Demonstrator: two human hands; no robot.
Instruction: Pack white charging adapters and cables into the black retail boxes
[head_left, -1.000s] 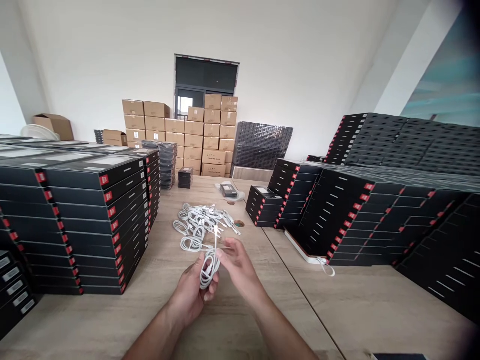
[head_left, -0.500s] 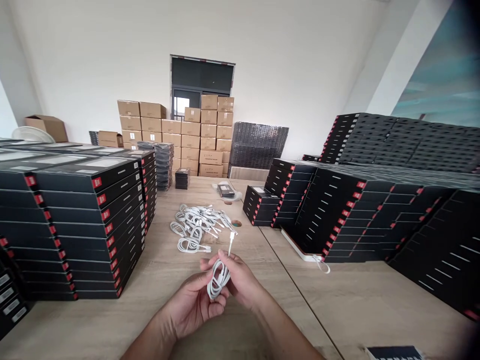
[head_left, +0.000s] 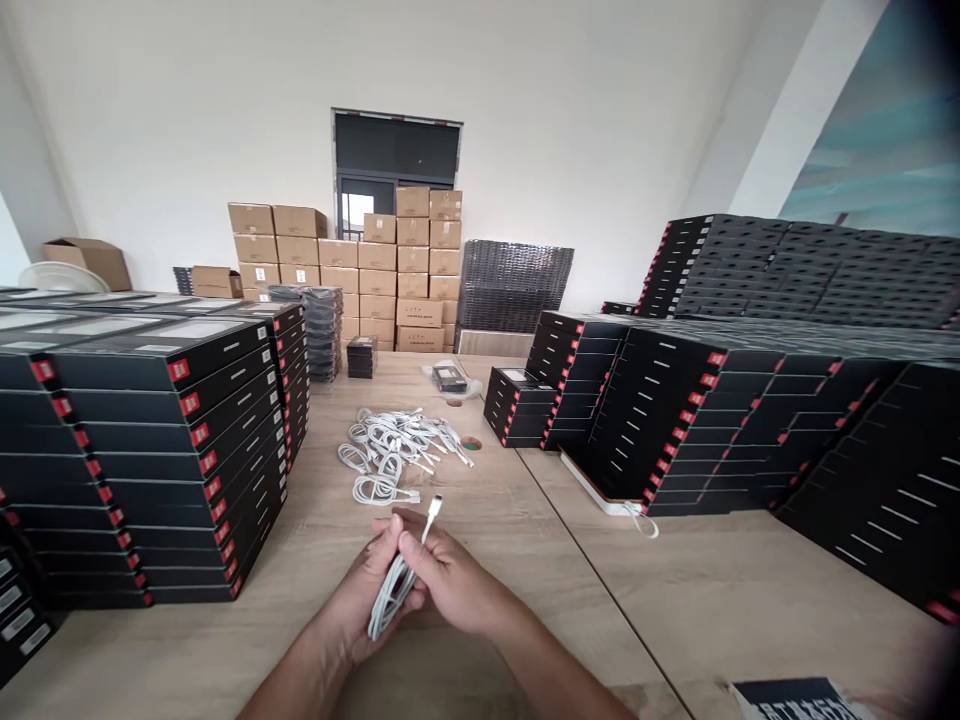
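A coiled white cable (head_left: 391,597) sits in my left hand (head_left: 361,598), whose fingers are wrapped round the coil low in the middle of the view. My right hand (head_left: 452,579) presses against the same coil from the right, pinching the cable's end, and the white plug (head_left: 433,508) sticks up above my fingers. Both hands hover just over the wooden table (head_left: 480,560). A pile of several more coiled white cables (head_left: 395,448) lies on the table beyond my hands.
Tall stacks of black boxes with red tabs stand at the left (head_left: 172,440) and at the right (head_left: 750,420). A smaller black stack (head_left: 514,405) and a bagged item (head_left: 450,378) sit farther back. Brown cartons (head_left: 390,270) line the far wall. A black box (head_left: 787,697) lies at the near right edge.
The loose end has been drawn in closer to the coil. My hands have closed together round it and turned the coil flatter, slightly lower and left in view.
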